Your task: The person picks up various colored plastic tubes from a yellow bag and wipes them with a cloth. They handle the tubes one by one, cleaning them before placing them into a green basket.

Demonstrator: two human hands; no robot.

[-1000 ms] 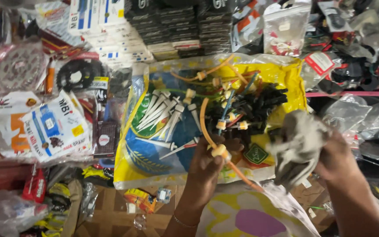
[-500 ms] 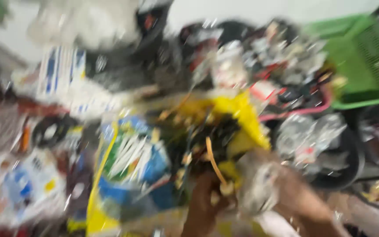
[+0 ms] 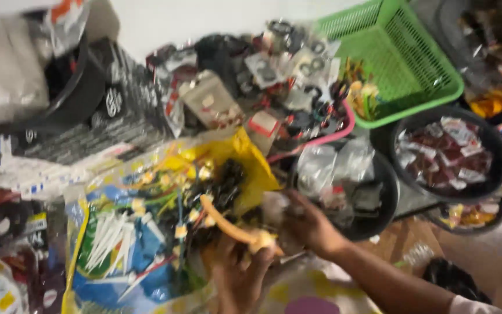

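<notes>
Roughly centre-bottom, the left hand (image 3: pixel 240 278) is pinching an orange cable (image 3: pixel 228 225) running toward 10 o'clock, likely light, bendy, best gripped near its pale connector (image 3: pixel 262 239), while the right hand (image 3: pixel 309 224) is closing on a blurred clear packet (image 3: pixel 275 210), contents unclear.

the view has swung right, bringing a green basket (image 3: pixel 399 61) in. the right hand (image 3: pixel 309 224) has drawn in beside the left hand (image 3: pixel 239 273), which now pinches an orange tube (image 3: pixel 228 224); the grey bundle is blurred.
</notes>
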